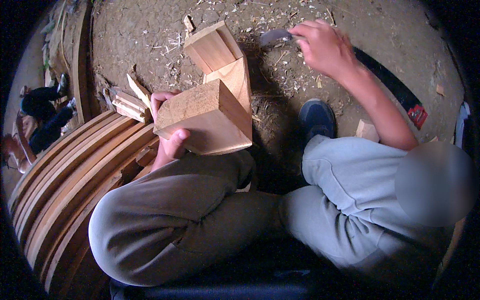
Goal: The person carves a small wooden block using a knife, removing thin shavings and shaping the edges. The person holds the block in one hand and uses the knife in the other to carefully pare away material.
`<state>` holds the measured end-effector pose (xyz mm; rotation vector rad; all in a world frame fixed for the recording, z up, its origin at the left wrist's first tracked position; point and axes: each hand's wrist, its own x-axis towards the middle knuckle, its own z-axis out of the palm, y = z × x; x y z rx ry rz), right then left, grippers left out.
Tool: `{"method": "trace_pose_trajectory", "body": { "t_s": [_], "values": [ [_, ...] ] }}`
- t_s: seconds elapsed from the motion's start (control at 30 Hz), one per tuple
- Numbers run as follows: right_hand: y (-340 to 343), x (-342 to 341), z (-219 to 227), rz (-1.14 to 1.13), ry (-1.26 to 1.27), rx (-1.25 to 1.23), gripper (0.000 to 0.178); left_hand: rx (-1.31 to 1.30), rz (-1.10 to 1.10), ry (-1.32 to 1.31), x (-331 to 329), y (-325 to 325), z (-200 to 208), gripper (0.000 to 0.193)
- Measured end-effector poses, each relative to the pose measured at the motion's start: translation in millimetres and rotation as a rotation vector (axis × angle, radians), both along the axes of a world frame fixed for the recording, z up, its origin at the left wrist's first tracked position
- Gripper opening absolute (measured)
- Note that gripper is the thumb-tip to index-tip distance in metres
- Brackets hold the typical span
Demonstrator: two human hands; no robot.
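Bent knees (115,235), left fingers (159,98) around block (202,117), right fingers (306,32) on blurred blade (274,37), forearm (378,102) forward

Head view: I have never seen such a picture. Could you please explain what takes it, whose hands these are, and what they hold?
There is no machine here: these are a person's own bare hands. The picture comes from a wide fisheye camera worn on the head, looking down, so straight edges bend near the rim. The left hand holds a wooden block. The right hand, held out over the ground, holds a greyish blade-like tool, too blurred to name surely. On the dirt ground lie scattered wood chips; at the left is a stack of planks.
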<state>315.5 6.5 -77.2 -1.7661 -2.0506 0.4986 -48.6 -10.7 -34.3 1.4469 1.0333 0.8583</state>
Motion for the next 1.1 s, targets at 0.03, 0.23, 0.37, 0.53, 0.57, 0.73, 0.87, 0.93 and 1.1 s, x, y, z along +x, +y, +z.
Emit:
{"method": "trace_pose_trajectory", "body": {
  "t_s": [0.03, 0.23, 0.37, 0.53, 0.57, 0.73, 0.87, 0.93, 1.1],
  "values": [
    [0.8, 0.5, 8.9, -0.012, -0.072, 0.026, 0.021, 0.010, 0.003, 0.010, -1.8, -0.8, 0.5, 0.085],
    [4.8, -7.8, 45.0, -0.073, 0.011, 0.016, 0.020, 0.000, 0.013, -0.006, 3.6, -0.5, 2.4, 0.085],
    [4.9, -19.5, 28.3, 0.153, 0.120, 0.197, 0.019, 0.018, 0.005, 0.013, 1.8, 0.6, 5.5, 0.086],
    [-3.5, -24.3, 26.5, 0.060, -0.127, 0.140, 0.016, -0.011, 0.031, -0.022, 3.9, -2.0, 5.1, 0.085],
    [-4.3, -19.7, 30.3, 0.052, -0.212, 0.158, 0.015, -0.008, 0.024, -0.024, 3.3, -1.6, 3.6, 0.085],
    [1.5, -16.5, 48.5, -0.026, -0.117, 0.140, 0.014, -0.004, 0.001, -0.018, 0.3, 0.4, 3.7, 0.084],
    [2.8, -31.2, 36.0, 0.071, 0.062, 0.129, 0.014, -0.030, 0.024, -0.024, 2.1, -1.9, 4.8, 0.084],
    [0.1, -34.4, 30.4, 0.078, 0.024, 0.110, 0.015, -0.021, 0.046, -0.039, 7.6, -3.8, 3.8, 0.084],
    [-5.1, -25.2, 41.5, 0.004, -0.206, 0.129, 0.015, 0.075, 0.000, 0.091, -17.9, 3.1, -10.6, 0.086]
  ]
}}
